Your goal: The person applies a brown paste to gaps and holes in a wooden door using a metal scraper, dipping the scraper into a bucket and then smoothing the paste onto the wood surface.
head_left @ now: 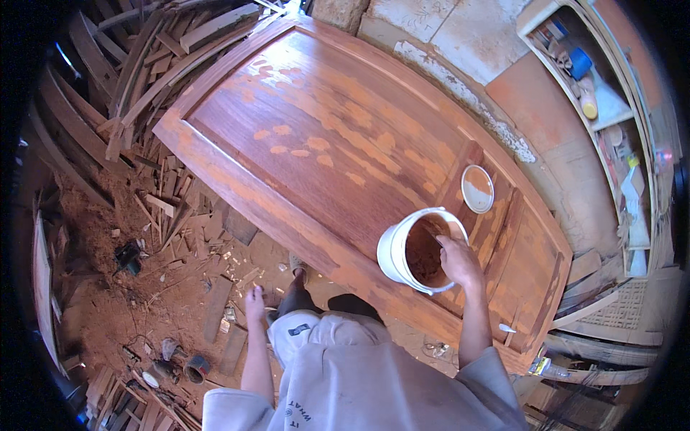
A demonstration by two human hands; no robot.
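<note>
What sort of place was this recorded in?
Probably a woodworking shop: a large wooden panel with orange patches, scrap wood heaped on the left, and a floor strewn with brown dust and offcuts.

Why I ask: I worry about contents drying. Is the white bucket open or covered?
Open: the white bucket has an uncovered mouth; brown material shows inside and the right hand reaches over it.

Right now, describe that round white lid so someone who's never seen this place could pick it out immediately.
Find the big reddish-brown wooden panel, then the white bucket on it. Just beyond the bucket, toward the picture's upper right, lies the round white lid. Unlike the deep bucket, it is flat, with an orange-brown smear on its face.
</note>
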